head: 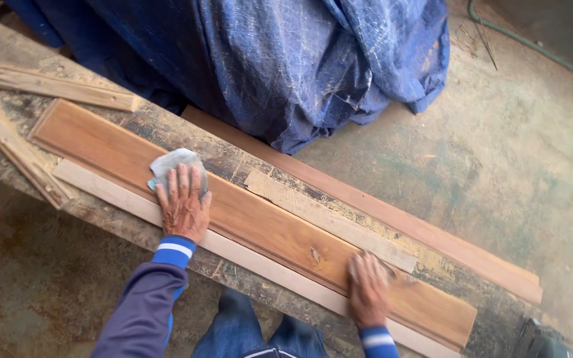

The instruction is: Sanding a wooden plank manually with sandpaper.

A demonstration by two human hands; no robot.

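The reddish-brown plank (260, 222) lies lengthwise along the workbench (101, 215), under both hands. The left hand (184, 202) presses a grey sanding sheet (174, 162) flat, fingers spread; the right hand (368, 288) (blurred) rests open near the plank's right end. A pale strip (329, 222) lies behind the plank, a blue tarp (286, 66) beyond the bench's far edge.

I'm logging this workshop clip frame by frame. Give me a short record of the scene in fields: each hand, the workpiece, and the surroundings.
left hand: flat on a pale cloth pad, pressing it on the board
right hand: flat on the board, blurred
workpiece: long reddish-brown board with a moulded edge, lying on a worn workbench
beside it: pale wood strips, loose battens
behind: blue tarpaulin
floor: green hose
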